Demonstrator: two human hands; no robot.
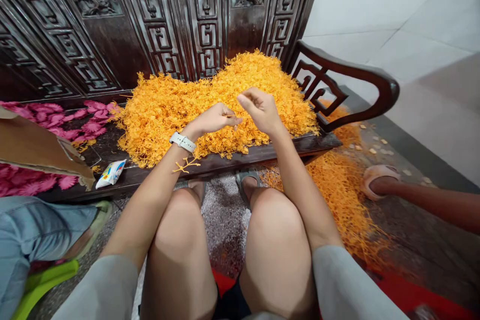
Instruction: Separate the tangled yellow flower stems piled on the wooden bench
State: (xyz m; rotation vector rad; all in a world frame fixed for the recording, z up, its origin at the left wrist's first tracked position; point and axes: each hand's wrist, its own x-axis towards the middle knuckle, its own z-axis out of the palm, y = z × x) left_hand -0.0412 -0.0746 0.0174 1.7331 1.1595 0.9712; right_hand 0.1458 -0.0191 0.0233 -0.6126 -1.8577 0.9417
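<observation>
A large heap of yellow-orange plastic flower pieces covers the seat of a dark carved wooden bench. Over its front part, my left hand is closed on a thin orange stem, its tip poking out between the fingers. My right hand is raised a little to the right, thumb and fingers curled together; whatever they may hold is hidden. The two hands are apart. Below my left wrist, which wears a pale watch, a small branched yellow piece shows beside the forearm; I cannot tell whether it is connected to the held stem.
Pink flower pieces, a cardboard box and a small white packet lie at the bench's left. A curved armrest bounds the right. Orange stems cover the floor there. Other people's legs show on both sides.
</observation>
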